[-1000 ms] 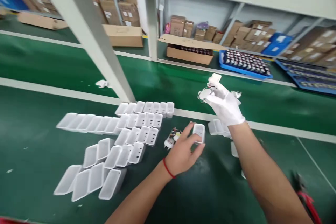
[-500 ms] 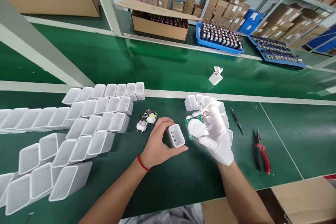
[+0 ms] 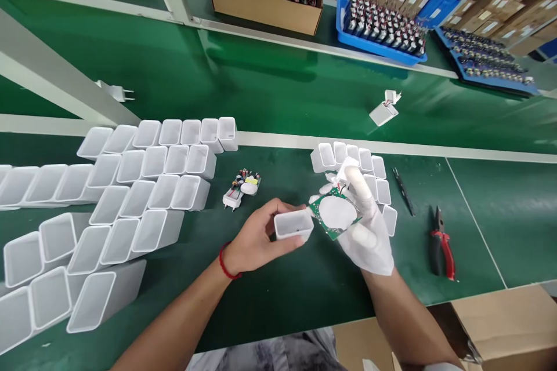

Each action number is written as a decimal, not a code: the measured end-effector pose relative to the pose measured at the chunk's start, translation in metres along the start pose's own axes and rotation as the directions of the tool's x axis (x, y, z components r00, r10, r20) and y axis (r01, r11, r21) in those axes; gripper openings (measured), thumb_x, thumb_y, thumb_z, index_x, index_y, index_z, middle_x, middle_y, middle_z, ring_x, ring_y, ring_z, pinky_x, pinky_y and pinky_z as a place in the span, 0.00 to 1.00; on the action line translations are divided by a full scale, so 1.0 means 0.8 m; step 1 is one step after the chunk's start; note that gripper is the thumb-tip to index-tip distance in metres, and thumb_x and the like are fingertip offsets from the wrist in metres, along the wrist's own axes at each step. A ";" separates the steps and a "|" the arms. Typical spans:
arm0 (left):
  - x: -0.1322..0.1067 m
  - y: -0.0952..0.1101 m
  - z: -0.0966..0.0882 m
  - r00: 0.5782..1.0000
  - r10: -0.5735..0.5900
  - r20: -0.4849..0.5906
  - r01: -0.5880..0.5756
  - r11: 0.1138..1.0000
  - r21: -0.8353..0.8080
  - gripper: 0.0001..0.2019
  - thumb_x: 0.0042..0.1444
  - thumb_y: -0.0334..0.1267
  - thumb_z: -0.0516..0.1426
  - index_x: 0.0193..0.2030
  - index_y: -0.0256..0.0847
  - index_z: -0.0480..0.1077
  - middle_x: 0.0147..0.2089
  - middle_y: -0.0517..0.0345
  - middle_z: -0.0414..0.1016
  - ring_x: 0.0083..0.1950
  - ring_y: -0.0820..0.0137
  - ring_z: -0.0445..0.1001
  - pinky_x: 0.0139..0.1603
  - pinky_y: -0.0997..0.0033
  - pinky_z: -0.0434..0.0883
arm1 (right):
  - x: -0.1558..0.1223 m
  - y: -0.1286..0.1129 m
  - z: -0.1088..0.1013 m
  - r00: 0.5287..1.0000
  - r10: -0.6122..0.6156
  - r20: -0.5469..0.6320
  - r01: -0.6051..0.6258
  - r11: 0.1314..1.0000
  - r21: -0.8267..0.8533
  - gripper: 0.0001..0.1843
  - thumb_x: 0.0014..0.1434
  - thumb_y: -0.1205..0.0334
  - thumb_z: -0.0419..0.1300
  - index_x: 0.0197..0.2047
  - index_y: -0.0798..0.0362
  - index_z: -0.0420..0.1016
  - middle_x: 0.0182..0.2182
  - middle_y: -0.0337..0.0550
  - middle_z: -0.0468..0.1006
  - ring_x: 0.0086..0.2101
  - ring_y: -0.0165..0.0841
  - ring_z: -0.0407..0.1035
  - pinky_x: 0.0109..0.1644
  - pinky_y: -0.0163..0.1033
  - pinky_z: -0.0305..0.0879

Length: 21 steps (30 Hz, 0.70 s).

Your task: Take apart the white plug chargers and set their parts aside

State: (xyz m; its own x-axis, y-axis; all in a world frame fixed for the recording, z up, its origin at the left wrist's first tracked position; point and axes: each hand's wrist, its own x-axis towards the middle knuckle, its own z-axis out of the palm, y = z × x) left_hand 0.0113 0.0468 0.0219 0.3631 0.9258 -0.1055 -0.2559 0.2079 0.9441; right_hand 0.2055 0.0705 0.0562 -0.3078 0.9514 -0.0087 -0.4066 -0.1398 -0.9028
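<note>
My bare left hand (image 3: 265, 235), with a red cord at the wrist, is closed round a white plastic housing (image 3: 294, 225), its open end tilted toward me. In my white-gloved right hand (image 3: 368, 226) is a green circuit board (image 3: 334, 213) with a round white pad on it. A white plug piece and thin wires sit at the board's top, partly hidden by my fingers. The board's left corner is close beside the housing; whether they touch I cannot tell. Left of my hands lies another board assembly with a white plug (image 3: 242, 188).
Rows of open white housings (image 3: 143, 197) cover the left side. A smaller group (image 3: 383, 191) stands behind my right hand. Tweezers (image 3: 404, 191) and red-handled pliers (image 3: 442, 246) lie at right. On the shelf are a carton (image 3: 263, 8) and a blue tray (image 3: 378, 49) of parts.
The housing in my left hand has turned from end-up to tilted sideways. My right hand has turned the board and brought it nearer the housing. The view has shifted slightly.
</note>
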 end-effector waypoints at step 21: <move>0.006 -0.021 -0.005 0.943 0.333 0.008 -0.288 0.803 0.522 0.33 0.47 0.35 0.68 0.60 0.45 0.62 0.60 0.49 0.68 0.58 0.62 0.70 0.51 0.70 0.75 | -0.012 0.013 -0.007 0.931 -0.167 0.325 0.338 0.734 -0.589 0.38 0.54 0.66 0.68 0.64 0.38 0.57 0.56 0.45 0.71 0.55 0.42 0.68 0.59 0.55 0.68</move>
State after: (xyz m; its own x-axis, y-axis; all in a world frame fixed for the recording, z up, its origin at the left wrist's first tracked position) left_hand 0.0141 0.0489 0.0044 0.2648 0.9395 0.2175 0.1574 -0.2646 0.9514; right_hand 0.2090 0.0614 0.0442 -0.4984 0.8196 0.2826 0.1046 0.3805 -0.9188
